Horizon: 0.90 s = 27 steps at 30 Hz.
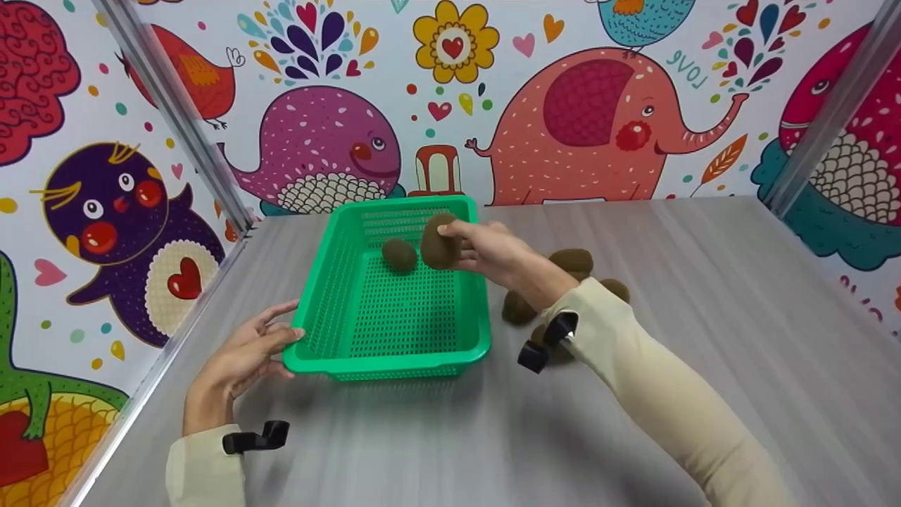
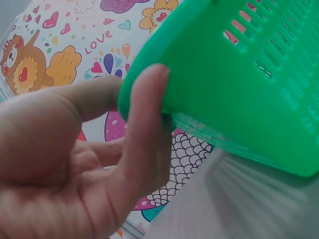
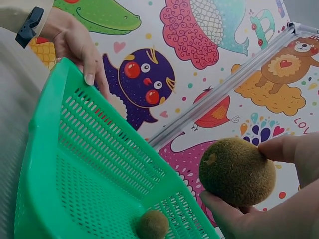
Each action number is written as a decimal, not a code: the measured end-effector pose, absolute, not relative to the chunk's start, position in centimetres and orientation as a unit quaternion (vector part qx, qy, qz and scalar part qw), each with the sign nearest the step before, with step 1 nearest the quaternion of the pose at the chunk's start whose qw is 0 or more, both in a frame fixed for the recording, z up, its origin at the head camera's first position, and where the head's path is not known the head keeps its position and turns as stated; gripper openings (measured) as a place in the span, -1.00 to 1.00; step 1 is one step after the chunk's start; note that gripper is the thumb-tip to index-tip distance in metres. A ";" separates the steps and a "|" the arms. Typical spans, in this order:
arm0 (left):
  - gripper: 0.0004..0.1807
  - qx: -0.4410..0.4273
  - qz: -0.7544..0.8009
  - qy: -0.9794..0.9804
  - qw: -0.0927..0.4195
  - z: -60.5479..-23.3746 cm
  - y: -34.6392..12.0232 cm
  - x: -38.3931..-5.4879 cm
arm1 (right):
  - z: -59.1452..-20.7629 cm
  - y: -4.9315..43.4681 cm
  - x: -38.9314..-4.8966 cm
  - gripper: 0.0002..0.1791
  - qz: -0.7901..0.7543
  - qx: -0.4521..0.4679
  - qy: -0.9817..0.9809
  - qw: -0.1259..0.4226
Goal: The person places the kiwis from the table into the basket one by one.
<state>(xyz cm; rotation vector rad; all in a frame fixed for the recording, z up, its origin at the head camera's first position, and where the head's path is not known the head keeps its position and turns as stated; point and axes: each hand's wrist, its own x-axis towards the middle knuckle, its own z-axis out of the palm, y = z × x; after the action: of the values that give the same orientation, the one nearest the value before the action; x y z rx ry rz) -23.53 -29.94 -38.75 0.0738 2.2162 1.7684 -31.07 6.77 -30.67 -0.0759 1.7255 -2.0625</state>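
A green perforated plastic basket (image 1: 405, 365) stands on the table, with one brown kiwi (image 1: 400, 255) lying inside toward its far end. My right hand (image 1: 496, 252) holds a second kiwi (image 1: 440, 243) above the basket's right part; in the right wrist view, thumb and fingers pinch this fuzzy kiwi (image 3: 237, 172) from the side. My left hand (image 1: 246, 355) grips the basket's near left corner. The left wrist view shows the thumb (image 2: 147, 99) over the green rim (image 2: 172, 50) and other fingers beneath it.
Several more kiwis (image 1: 519, 308) lie on the grey table (image 1: 704, 317) right of the basket, partly hidden by my right forearm. Walls with cartoon animals (image 1: 577, 141) enclose the table at the back and left. Metal posts (image 1: 186, 113) stand in the corners.
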 end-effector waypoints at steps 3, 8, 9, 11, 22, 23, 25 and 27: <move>-0.21 0.025 0.618 0.770 0.155 -38.8 -29.9 -23.5 | -30.5 6.2 -31.4 -0.55 -0.742 -0.030 0.631 0.224; -0.22 0.031 0.621 0.768 0.156 -38.8 -29.9 -23.5 | -30.6 5.4 -32.4 -0.53 -0.739 -0.035 0.632 0.231; -0.22 0.030 0.622 0.766 0.156 -38.8 -29.9 -23.5 | -30.7 5.2 -32.6 -0.53 -0.737 -0.033 0.633 0.233; -0.22 0.029 0.626 0.764 0.157 -38.8 -29.9 -23.5 | -31.1 4.7 -33.0 -0.51 -0.732 -0.030 0.638 0.238; -0.22 0.029 0.628 0.762 0.156 -39.0 -29.6 -23.7 | -32.6 1.8 -34.9 -0.43 -0.758 0.016 0.606 0.241; -0.22 0.029 0.629 0.761 0.156 -39.0 -29.6 -23.7 | -32.5 1.5 -35.1 -0.43 -0.761 0.017 0.604 0.238; -0.22 0.029 0.630 0.760 0.155 -39.0 -29.7 -23.6 | -32.5 1.0 -35.4 -0.42 -0.765 0.021 0.600 0.234; -0.22 0.028 0.631 0.760 0.155 -38.9 -29.8 -23.6 | -32.6 0.6 -35.7 -0.41 -0.769 0.028 0.595 0.232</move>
<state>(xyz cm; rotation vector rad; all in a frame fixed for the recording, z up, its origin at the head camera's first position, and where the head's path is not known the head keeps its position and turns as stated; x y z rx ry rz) -23.63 -29.76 -38.88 0.0813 2.1764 1.8062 -35.68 0.55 -32.64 0.0761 1.6337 -2.1140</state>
